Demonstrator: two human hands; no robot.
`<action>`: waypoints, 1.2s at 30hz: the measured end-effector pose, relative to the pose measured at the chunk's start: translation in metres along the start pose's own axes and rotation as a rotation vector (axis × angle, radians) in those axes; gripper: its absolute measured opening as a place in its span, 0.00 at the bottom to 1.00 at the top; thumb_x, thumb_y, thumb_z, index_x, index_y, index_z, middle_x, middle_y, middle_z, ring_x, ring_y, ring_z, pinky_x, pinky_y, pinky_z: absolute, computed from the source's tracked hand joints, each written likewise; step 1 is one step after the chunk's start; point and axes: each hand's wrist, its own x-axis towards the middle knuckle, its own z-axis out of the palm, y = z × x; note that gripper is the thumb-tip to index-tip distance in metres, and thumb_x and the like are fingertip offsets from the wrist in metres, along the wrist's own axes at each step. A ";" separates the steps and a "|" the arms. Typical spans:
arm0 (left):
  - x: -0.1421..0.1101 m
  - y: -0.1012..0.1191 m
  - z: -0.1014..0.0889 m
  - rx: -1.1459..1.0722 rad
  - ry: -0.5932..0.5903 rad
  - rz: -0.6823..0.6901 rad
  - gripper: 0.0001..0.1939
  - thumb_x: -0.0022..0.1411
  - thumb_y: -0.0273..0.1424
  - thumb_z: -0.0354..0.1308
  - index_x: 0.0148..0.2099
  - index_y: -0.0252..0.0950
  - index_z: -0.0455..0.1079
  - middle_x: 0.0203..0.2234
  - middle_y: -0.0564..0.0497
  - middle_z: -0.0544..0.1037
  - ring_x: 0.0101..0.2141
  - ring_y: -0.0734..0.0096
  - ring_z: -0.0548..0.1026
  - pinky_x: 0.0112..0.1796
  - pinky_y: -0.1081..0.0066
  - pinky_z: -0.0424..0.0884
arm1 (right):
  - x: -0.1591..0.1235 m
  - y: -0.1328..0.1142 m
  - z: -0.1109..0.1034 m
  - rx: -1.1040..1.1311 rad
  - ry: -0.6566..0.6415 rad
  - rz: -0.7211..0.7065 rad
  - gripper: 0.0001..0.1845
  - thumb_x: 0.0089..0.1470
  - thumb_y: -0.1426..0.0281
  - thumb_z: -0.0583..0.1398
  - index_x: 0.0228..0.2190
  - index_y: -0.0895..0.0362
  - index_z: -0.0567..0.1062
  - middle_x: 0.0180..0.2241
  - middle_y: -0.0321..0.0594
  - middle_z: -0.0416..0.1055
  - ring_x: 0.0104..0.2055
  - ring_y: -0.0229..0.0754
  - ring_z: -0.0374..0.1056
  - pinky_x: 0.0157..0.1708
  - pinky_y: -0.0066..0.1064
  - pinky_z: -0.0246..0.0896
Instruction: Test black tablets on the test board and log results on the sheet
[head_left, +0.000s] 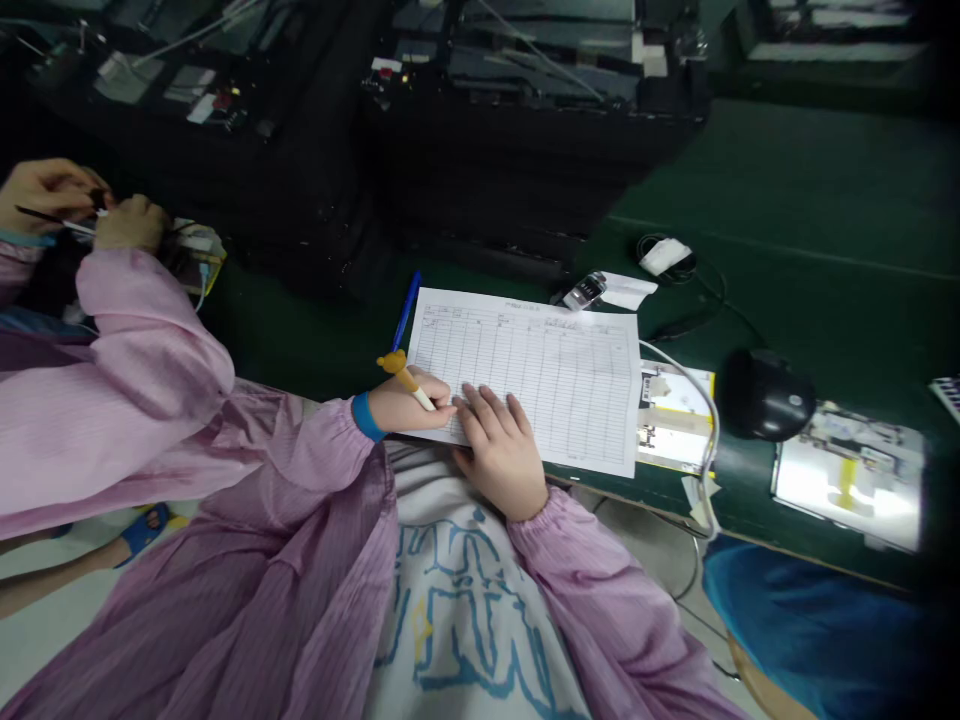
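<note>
My left hand [409, 405] is closed around a pen with a yellow figure on its top [401, 372]. The pen's tip rests at the near left corner of a printed form with a grid of lines [547, 375]. The form lies on the green table [787, 250]. My right hand [502, 450] lies flat on the form's near edge, fingers stretched out, just right of the pen tip. Both of my arms are in pink sleeves, and the left wrist has a blue band.
A blue pen [406, 310] lies by the form's far left corner. To the right are a yellow-edged board [675, 415], a white cable [709, 440], a black domed object [761, 395] and a bright panel [847, 475]. A co-worker's hands [90, 210] hold a thin tool at far left.
</note>
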 end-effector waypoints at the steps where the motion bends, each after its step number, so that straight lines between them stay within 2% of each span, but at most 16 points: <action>1: -0.001 0.000 0.000 -0.002 0.001 0.005 0.15 0.52 0.30 0.54 0.16 0.35 0.55 0.11 0.58 0.60 0.16 0.80 0.58 0.21 0.75 0.53 | 0.000 0.000 0.000 -0.001 0.002 -0.001 0.29 0.56 0.66 0.56 0.58 0.63 0.63 0.62 0.49 0.58 0.62 0.56 0.55 0.61 0.51 0.45; 9: -0.003 -0.001 -0.001 -0.031 -0.029 0.039 0.16 0.52 0.30 0.54 0.16 0.35 0.55 0.11 0.58 0.60 0.16 0.81 0.58 0.20 0.75 0.53 | 0.000 0.000 0.001 0.014 0.003 0.002 0.29 0.57 0.66 0.56 0.59 0.62 0.62 0.62 0.50 0.58 0.63 0.56 0.55 0.61 0.51 0.45; 28: -0.002 0.001 0.000 -0.065 -0.044 0.007 0.14 0.53 0.30 0.55 0.17 0.34 0.59 0.12 0.57 0.64 0.17 0.80 0.61 0.22 0.75 0.55 | 0.000 0.000 0.001 0.017 0.001 0.000 0.29 0.56 0.67 0.56 0.59 0.62 0.62 0.62 0.50 0.58 0.63 0.56 0.54 0.61 0.52 0.45; 36: -0.001 -0.002 0.001 -0.045 -0.107 -0.024 0.14 0.50 0.30 0.57 0.16 0.34 0.61 0.12 0.57 0.65 0.17 0.80 0.62 0.23 0.75 0.56 | -0.001 0.000 0.002 -0.001 -0.006 0.000 0.30 0.56 0.66 0.57 0.59 0.63 0.62 0.62 0.50 0.58 0.63 0.56 0.54 0.62 0.51 0.44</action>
